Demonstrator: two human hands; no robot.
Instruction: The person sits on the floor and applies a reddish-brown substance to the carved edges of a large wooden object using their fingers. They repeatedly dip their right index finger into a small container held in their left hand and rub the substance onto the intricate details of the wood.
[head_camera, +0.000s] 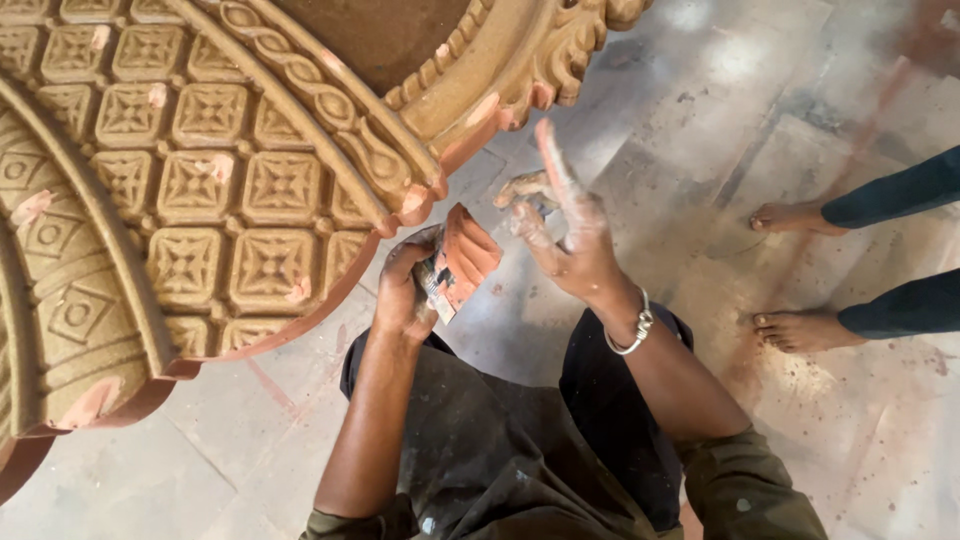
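Left hand (405, 290) is clamped round a small flat pad (455, 265) smeared with reddish-brown filler, thumb on top and fingers curled under, holding it just off the scalloped edge of the big carved panel (200, 190). Right hand (565, 235) is spread open above and to the right of the pad, fingers (552, 160) splayed and caked with pale dust and putty; it grips nothing, though a lump of filler seems to cling at the fingertips — I cannot tell whether it is pinched or merely stuck there. A metal bangle (633, 328) sits on that wrist. The panel is tan, pressed with square flower tiles and rope borders, and already carries pink patches of filler at chipped spots and along its red rim. To do this step well, I judge the filler should be taken from the pad in small dabs, pressed firmly into each chip so it keys in, then smoothed along the relief rather than across it — otherwise the fine carving clogs. Keeping the pad close to the rim saves drips on the stone floor (700, 120). Another person's bare feet (795, 275) stand well apart at the right.
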